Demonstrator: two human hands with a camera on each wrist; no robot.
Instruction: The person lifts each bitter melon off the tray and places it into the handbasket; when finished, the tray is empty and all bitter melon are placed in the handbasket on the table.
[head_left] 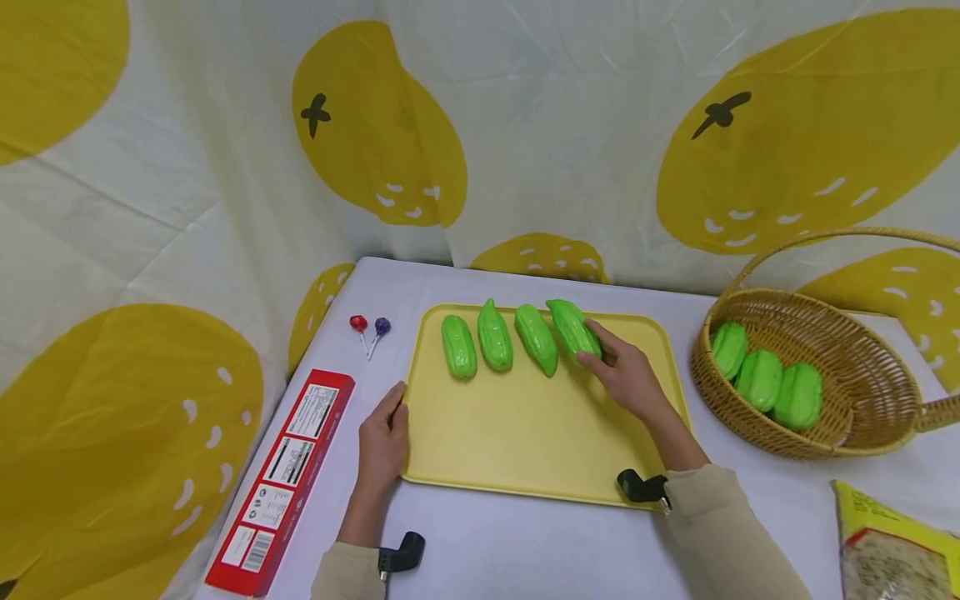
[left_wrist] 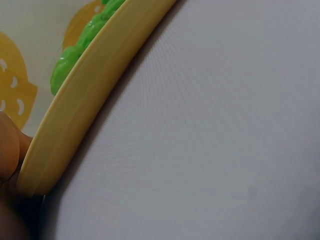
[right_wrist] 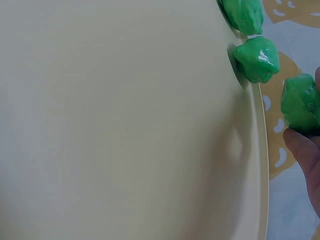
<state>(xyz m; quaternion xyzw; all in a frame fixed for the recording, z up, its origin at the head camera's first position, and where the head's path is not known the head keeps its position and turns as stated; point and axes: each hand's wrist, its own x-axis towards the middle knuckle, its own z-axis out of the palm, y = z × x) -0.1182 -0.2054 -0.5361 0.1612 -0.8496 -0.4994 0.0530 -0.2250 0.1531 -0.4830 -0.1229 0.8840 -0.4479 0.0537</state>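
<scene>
Green gourd (head_left: 572,325) in grip of R hand (head_left: 628,373), nr frame ctr; tray (head_left: 495,437) edge in grip of L hand (head_left: 383,437). Prob. row-laying step; next, lower beside gourd row (head_left: 495,337), release.

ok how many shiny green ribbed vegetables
7: three vegetables on the yellow rectangular tray, one in the right hand, three in the brown woven basket; more may hide there.

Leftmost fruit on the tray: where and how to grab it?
Probably mid-length across its long sides, from above: the fruit is elongated and lies flat on the tray, upper side uncovered. Space looks tight toward its right neighbour.
</scene>
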